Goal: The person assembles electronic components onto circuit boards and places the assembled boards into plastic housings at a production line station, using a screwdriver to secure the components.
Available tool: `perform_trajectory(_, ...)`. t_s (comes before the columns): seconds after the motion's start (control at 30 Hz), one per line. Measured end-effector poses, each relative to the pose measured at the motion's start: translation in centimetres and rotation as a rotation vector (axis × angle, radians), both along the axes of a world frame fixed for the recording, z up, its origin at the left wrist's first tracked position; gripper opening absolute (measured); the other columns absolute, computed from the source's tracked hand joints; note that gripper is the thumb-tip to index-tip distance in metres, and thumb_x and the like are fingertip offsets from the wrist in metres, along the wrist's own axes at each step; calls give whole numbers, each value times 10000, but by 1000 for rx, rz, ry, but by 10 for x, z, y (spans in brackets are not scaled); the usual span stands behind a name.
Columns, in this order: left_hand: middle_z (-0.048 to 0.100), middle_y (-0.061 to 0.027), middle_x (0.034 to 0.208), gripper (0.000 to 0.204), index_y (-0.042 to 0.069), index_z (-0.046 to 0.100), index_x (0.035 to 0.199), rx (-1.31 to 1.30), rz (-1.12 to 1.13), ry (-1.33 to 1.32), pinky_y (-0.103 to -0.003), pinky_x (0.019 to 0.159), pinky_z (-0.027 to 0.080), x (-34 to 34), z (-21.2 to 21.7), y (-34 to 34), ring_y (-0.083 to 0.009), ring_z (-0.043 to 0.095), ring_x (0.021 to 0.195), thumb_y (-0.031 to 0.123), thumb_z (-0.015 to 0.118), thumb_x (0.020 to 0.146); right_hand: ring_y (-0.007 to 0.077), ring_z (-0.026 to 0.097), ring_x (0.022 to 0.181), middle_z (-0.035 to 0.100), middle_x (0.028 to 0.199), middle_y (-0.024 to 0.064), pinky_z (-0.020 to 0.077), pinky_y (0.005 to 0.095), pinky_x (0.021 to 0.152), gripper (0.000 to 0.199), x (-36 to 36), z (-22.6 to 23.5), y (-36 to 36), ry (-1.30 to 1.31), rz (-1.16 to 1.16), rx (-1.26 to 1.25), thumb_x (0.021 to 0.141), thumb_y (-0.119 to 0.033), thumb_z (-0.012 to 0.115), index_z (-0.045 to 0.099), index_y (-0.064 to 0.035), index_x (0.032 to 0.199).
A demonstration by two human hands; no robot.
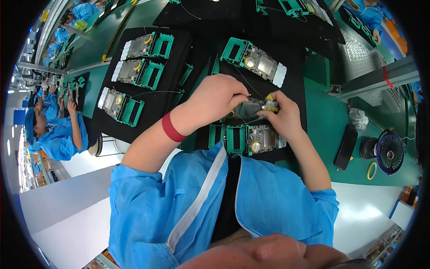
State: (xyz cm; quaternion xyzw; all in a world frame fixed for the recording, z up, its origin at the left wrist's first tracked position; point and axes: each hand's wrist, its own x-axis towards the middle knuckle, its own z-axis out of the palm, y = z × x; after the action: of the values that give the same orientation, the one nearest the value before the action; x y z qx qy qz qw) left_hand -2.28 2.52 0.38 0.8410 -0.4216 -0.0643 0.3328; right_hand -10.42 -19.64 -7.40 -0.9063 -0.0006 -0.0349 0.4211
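Note:
Both my hands work over a circuit board (249, 110) on the black mat in front of me. My left hand (215, 98), with a red band on its wrist, is closed in a pinch above the board's left part; what lies between the fingertips is too small to make out. From the right, my right hand (286, 116) grips a small yellow-and-grey piece (271, 104) at the board's right end, thumb below and fingers above. Nearer me lies another board (268, 139) with a green plastic frame (236, 140) on its left. A thin wire (244, 77) runs down toward my fingers.
Beyond my hands lies a board in a green frame (234, 50); several similar framed boards (134, 66) lie on the left mat. At right are a fan (390, 154), a black phone-like slab (346, 147), a yellow tape ring (371, 171) and a clear bag (358, 119). A co-worker (58, 130) sits left.

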Motion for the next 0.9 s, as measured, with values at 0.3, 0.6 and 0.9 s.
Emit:
perform_trajectory(0.3,641,-70,846,97,53,674,821,-54,-6,-247,-380,728,507,-3,-13,16,-270,630,823,62,737,747,300,662,775,673,847,101,518,390,686,442,16,6,10,-2,-4,-22,701,-268,858,604,-76,1008)
perform_trajectory(0.6,629,-29,807,158,86,592,695,-165,214,-288,-356,724,430,-13,-40,3,-238,607,779,23,717,622,291,659,796,672,850,91,520,388,696,436,13,5,11,-19,-9,-50,706,-281,852,606,-71,998)
perform_trajectory(0.9,623,-33,787,179,87,558,673,-179,229,-325,-355,714,424,-12,-42,1,-231,608,768,16,708,607,285,657,817,671,851,86,519,392,711,435,15,8,11,-23,-1,-59,705,-290,850,614,-80,1004)
